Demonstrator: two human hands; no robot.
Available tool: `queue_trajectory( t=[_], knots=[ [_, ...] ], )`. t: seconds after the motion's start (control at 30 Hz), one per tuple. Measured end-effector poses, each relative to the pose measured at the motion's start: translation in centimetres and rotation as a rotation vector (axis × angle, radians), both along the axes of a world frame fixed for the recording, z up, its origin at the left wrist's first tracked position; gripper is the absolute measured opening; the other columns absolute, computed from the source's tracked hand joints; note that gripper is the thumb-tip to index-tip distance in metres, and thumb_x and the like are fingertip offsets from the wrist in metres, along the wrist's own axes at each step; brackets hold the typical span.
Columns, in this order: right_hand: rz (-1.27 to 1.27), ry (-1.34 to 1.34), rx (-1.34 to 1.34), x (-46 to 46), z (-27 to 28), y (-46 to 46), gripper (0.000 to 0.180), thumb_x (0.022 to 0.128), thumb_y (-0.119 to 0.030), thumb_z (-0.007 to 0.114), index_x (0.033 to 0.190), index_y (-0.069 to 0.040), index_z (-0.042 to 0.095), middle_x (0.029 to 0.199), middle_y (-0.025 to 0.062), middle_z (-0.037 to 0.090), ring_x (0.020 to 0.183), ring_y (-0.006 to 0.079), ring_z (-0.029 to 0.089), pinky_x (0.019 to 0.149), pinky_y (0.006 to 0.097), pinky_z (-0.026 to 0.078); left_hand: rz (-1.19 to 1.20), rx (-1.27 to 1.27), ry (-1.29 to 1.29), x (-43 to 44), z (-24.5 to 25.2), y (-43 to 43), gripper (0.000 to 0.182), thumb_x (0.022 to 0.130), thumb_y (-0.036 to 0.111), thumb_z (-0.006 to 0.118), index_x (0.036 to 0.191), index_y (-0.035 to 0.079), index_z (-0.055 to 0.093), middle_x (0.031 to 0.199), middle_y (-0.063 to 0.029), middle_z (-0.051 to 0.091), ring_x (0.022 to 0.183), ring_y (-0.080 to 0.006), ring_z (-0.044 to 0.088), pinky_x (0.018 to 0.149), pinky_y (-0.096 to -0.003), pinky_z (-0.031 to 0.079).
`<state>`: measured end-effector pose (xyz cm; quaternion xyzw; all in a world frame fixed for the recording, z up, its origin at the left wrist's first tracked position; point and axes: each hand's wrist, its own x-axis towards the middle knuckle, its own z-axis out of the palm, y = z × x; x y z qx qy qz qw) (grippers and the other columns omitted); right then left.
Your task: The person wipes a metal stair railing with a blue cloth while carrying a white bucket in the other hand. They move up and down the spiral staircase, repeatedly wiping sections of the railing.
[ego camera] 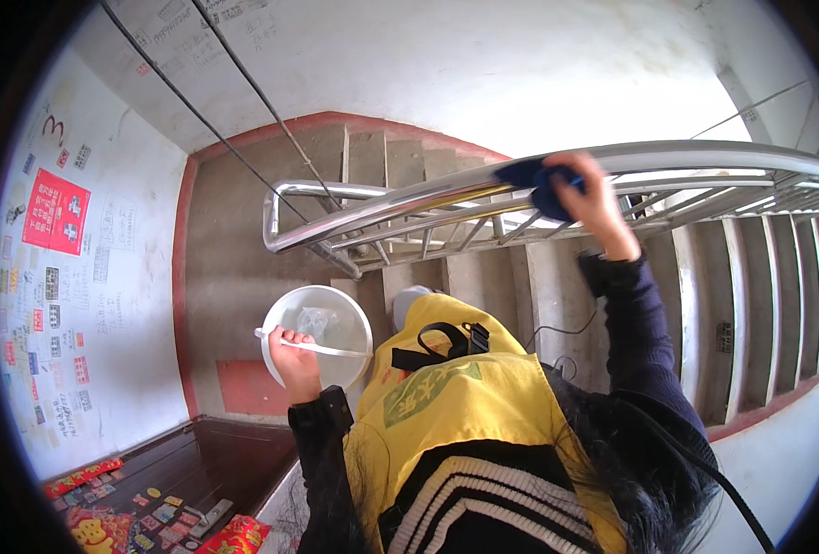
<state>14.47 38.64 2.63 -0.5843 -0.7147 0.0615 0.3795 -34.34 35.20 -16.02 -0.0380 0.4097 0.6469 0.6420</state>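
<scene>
My left hand grips the white handle of a white plastic bucket, held out at my left side. Inside the bucket lies something clear and crumpled, perhaps a plastic bag. A dark blue cloth is under my right hand, pressed over the shiny metal handrail of the stairs. The cloth wraps partly around the rail, and one pointed end lies along it to the left. A yellow apron with a black buckled strap covers my front.
Concrete steps run along the railing's near side, and more steps rise beyond it. Two dark cables hang across the upper left. A dark door with stickers stands lower left, by a wall covered in notices.
</scene>
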Motion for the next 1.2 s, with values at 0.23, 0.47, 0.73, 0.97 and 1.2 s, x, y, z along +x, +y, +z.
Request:
queue_trajectory(
  t=[0.23,0.47,0.73,0.97,1.2],
  knots=[
    [-0.597,-0.596,0.123,11.2,7.2,-0.5,0.042,0.074,-0.015,0.061,0.116,-0.012,0.061,0.114,0.0108,0.062,0.113,0.0272,0.055,0.100,0.0398,0.036,-0.008,-0.113,0.018,-0.2,-1.5,0.5,0.021,0.086,0.022,0.055,0.073,0.016,0.040,0.065,0.0055,0.037,0.058,-0.0100,0.036,0.058,-0.0283,0.035],
    [-0.280,-0.618,0.214,2.4,-2.8,3.7,0.031,0.059,-0.026,0.068,0.084,-0.008,0.063,0.085,0.0099,0.061,0.085,0.0310,0.059,0.075,0.0437,0.047,-0.071,-0.084,0.000,1.1,-2.6,1.4,0.021,0.086,0.023,0.055,0.072,0.017,0.040,0.065,0.0057,0.036,0.057,-0.0104,0.036,0.058,-0.0280,0.034],
    [0.145,-0.786,-0.093,-15.5,-14.3,10.0,0.042,0.069,-0.037,0.070,0.101,-0.011,0.060,0.099,0.0091,0.056,0.103,0.0266,0.053,0.095,0.0420,0.037,-0.065,-0.107,-0.015,2.4,-2.3,2.8,0.022,0.085,0.023,0.056,0.071,0.016,0.041,0.064,0.0056,0.038,0.057,-0.0112,0.038,0.059,-0.0298,0.037],
    [0.067,-0.913,-0.375,-10.8,-9.7,6.0,0.064,0.068,-0.034,0.074,0.123,-0.016,0.048,0.117,0.0076,0.051,0.113,0.0254,0.050,0.099,0.0438,0.035,0.040,-0.111,-0.009,4.0,-1.2,-1.3,0.021,0.085,0.023,0.055,0.073,0.016,0.040,0.067,0.0044,0.038,0.060,-0.0120,0.038,0.059,-0.0311,0.037],
    [-0.331,-1.023,-0.520,4.0,4.8,-0.7,0.069,0.058,-0.028,0.078,0.122,-0.025,0.053,0.136,0.0143,0.047,0.133,0.0348,0.035,0.106,0.0494,0.033,0.149,-0.139,0.026,5.8,-0.1,-4.6,0.020,0.086,0.022,0.054,0.073,0.016,0.040,0.068,0.0046,0.038,0.061,-0.0109,0.039,0.062,-0.0306,0.036]
  ],
)
